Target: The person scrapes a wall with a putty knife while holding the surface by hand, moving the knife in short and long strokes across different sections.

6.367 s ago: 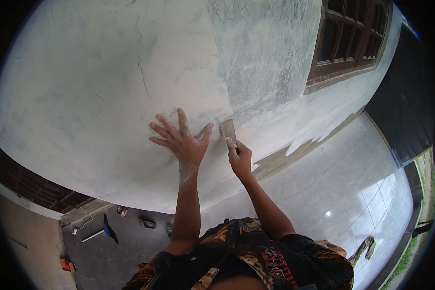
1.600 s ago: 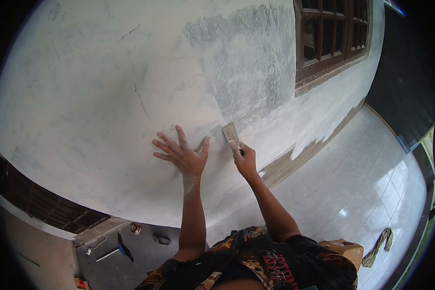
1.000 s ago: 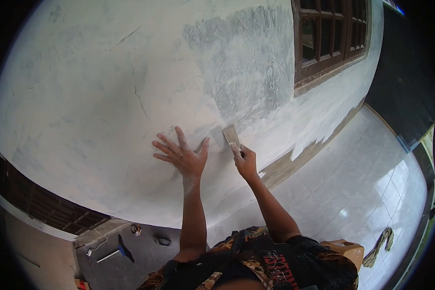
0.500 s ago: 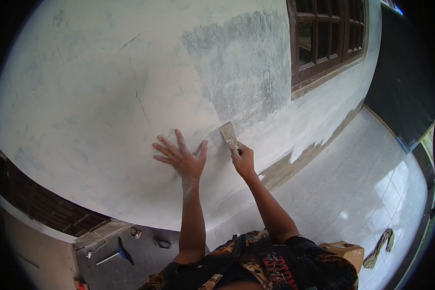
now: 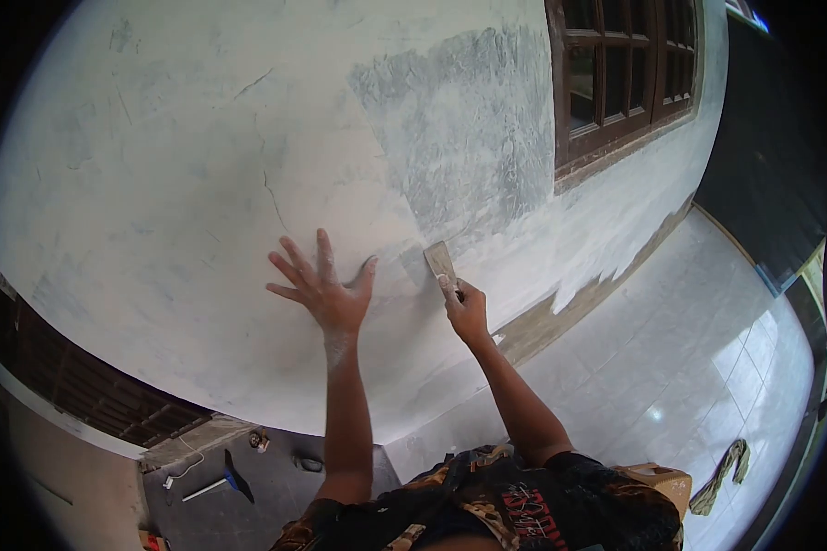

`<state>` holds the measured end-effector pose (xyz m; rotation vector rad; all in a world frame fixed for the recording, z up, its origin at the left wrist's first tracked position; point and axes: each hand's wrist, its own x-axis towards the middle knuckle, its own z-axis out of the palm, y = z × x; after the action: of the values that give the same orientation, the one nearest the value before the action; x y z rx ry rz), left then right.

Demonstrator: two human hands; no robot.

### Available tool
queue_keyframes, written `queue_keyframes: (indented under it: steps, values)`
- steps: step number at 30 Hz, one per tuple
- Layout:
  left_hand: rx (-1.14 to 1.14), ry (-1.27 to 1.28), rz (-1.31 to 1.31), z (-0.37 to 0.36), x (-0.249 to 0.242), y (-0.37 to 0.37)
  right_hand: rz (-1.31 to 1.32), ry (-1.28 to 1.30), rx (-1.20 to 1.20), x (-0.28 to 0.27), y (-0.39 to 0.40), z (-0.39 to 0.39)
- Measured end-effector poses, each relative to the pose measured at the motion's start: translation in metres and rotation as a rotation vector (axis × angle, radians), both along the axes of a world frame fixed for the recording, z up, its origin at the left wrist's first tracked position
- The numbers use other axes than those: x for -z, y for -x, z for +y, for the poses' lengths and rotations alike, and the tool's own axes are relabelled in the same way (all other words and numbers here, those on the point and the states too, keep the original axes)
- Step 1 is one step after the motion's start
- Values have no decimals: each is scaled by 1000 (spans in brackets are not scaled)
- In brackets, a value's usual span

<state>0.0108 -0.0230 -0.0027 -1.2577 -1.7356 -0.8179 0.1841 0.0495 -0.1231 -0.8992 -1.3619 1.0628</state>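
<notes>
My left hand (image 5: 322, 286) lies flat on the white plastered wall (image 5: 175, 202), fingers spread, dusted with white powder. My right hand (image 5: 468, 312) grips the handle of a putty knife (image 5: 440, 264), whose metal blade presses against the wall just right of my left thumb. The blade sits at the lower edge of a rough grey patch (image 5: 469, 129) of wall.
A dark wooden window (image 5: 620, 73) is set in the wall at the upper right. Glossy white floor tiles (image 5: 689, 367) stretch to the right, with a rag (image 5: 721, 461) lying on them. A dustpan and small items (image 5: 230, 468) lie on the grey floor at lower left.
My left hand has slid left and a little up along the wall. The putty knife and my right hand stayed near the same spot, shifting slightly down.
</notes>
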Motion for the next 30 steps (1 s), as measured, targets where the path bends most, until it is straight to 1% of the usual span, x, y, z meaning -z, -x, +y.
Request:
queue_keyframes:
  steps: [2,3,5,8,11,13,17,18,20,22,23,24,26,28,30]
  values:
    - [29,-95,139,1,-5,11,21,-17,5,2,1,3]
    - [24,-91,136,3,-4,13,29,-23,-10,-4,0,5]
    - [75,-180,222,7,2,21,40,-30,-33,-2,0,3]
    - [81,-211,267,10,7,28,-2,22,0,14,0,3]
    - [94,-213,264,11,10,29,24,46,-4,11,3,5]
    - [98,-212,271,11,10,29,96,33,-44,-6,6,7]
    - [134,-196,284,8,9,31,27,23,-30,22,-1,4]
    - [124,-200,276,7,5,31,39,64,-37,19,-2,0]
    - [153,-144,299,0,-1,31,32,104,-55,11,-4,-1]
    - [147,-104,322,-4,-18,32,61,8,-71,-7,2,10]
    - [156,-62,358,-7,-28,33,38,44,-89,-10,0,11]
    - [146,-59,351,-9,-41,36,30,46,-100,-3,-2,10]
    - [201,33,454,-12,-67,41,12,75,-115,12,-8,12]
    - [176,55,467,-15,-88,43,-8,66,-118,10,-12,9]
    - [188,185,572,-18,-99,45,-22,52,-120,2,-12,11]
